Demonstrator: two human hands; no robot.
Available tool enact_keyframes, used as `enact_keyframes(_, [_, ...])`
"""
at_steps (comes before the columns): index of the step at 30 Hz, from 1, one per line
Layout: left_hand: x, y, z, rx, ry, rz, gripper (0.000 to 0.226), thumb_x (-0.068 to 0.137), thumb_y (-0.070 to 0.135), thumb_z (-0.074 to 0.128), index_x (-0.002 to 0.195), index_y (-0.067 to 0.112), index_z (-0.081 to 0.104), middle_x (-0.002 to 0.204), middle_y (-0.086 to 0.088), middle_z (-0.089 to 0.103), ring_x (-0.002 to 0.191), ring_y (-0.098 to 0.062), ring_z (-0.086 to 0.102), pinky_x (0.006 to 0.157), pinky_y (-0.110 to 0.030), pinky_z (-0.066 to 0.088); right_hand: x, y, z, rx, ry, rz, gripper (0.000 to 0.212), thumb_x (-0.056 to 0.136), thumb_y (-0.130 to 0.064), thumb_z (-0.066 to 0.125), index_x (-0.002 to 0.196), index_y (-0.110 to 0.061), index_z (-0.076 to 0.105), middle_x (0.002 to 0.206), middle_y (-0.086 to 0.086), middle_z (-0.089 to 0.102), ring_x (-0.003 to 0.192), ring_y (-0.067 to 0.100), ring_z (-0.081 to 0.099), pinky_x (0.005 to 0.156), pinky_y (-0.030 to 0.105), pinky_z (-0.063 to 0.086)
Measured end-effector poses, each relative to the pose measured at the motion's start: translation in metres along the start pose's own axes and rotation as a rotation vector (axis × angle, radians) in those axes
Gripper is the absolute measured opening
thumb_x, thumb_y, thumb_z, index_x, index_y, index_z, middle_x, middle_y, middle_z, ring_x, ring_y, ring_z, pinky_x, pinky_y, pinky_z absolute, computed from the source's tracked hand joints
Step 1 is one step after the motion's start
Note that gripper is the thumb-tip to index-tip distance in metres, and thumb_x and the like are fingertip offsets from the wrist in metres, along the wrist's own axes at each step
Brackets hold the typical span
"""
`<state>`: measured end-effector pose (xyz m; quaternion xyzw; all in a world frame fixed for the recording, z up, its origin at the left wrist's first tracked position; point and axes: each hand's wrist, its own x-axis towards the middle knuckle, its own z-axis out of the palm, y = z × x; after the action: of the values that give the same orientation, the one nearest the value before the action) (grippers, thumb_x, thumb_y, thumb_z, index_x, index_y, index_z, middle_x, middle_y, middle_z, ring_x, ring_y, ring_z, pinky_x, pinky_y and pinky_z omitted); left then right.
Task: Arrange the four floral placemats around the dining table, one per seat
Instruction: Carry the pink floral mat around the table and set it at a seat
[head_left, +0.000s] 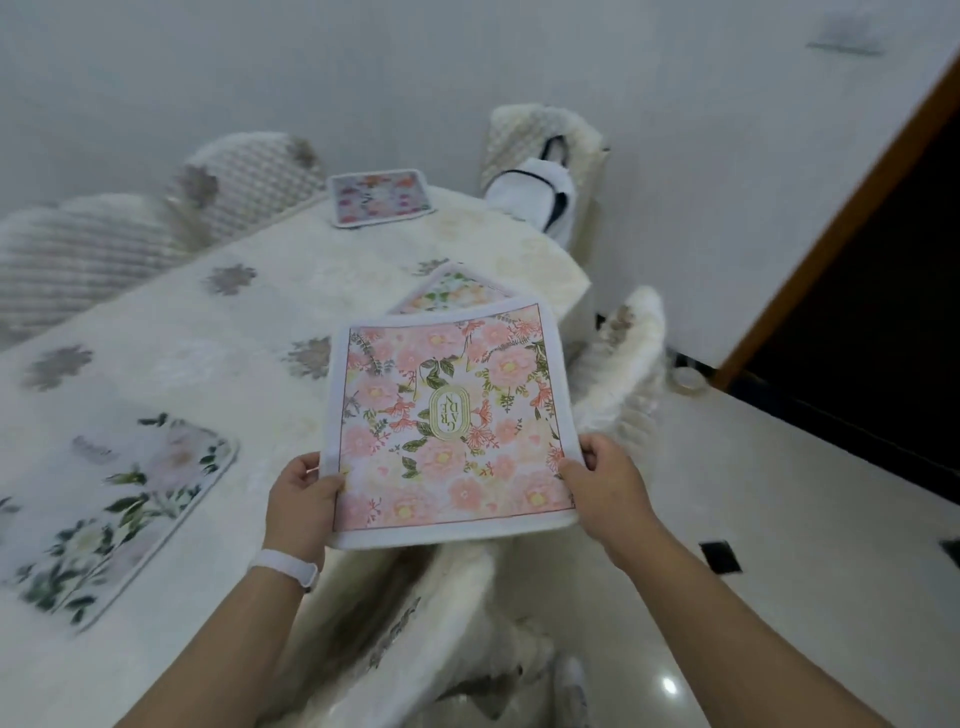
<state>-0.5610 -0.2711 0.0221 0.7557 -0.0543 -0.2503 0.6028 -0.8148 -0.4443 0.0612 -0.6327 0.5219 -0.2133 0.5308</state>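
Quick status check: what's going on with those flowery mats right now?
Left hand and right hand grip the pink placemat, off the table. Three mats already laid. Nothing blocking.

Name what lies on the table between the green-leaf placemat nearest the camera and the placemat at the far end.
In the head view, only tablecloth with grey flower motifs lies between the green-leaf placemat and the far placemat.

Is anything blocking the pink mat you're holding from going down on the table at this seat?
Partly. Both hands, left hand and right hand, hold the pink placemat above the table edge. Another floral placemat already lies on the cloth just beyond it, partly hidden. The near chair back stands beside the table, not in the way.
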Motion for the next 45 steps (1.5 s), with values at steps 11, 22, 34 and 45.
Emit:
enact_keyframes(11, [-0.069,-0.005,-0.023,-0.050,0.432,-0.052,0.020,0.086,-0.003,0.055,0.089,0.017,0.059,0.085,-0.011,0.067,0.071,-0.030,0.064,0.066,-0.040,0.053,0.080,-0.031,0.028,-0.169,-0.483,-0.164,0.009,0.092,-0.019,0.059,0.092,-0.028,0.060,0.091,-0.011,0.069,0.080,0.010,0.066,0.061,0.027,0.052])
enact_keyframes(22, [-0.086,-0.049,-0.069,-0.077,0.630,-0.138,0.021,0.086,0.000,0.056,0.088,0.021,0.060,0.088,-0.007,0.071,0.077,-0.029,0.067,0.072,-0.043,0.055,0.092,-0.038,0.112,-0.382,-0.701,-0.252,0.007,0.090,-0.024,0.059,0.083,-0.026,0.057,0.081,-0.007,0.065,0.070,0.011,0.060,0.051,0.025,0.038])
enact_keyframes(34, [-0.004,-0.084,-0.106,-0.099,0.539,-0.196,0.017,0.087,0.006,0.059,0.092,0.023,0.059,0.092,-0.008,0.071,0.083,-0.029,0.068,0.073,-0.045,0.056,0.130,-0.039,0.201,-0.664,-0.649,-0.291,0.017,0.085,-0.021,0.061,0.086,-0.005,0.055,0.076,0.008,0.058,0.064,0.019,0.050,0.057,0.033,0.037])
enact_keyframes(45, [0.047,-0.099,-0.116,-0.011,0.549,-0.250,0.023,0.087,0.002,0.053,0.088,0.025,0.054,0.087,-0.001,0.064,0.076,-0.022,0.060,0.062,-0.032,0.049,0.165,-0.023,0.269,-0.774,-0.671,-0.298,0.013,0.086,-0.014,0.059,0.080,-0.009,0.049,0.071,0.006,0.048,0.061,0.020,0.043,0.055,0.032,0.036])
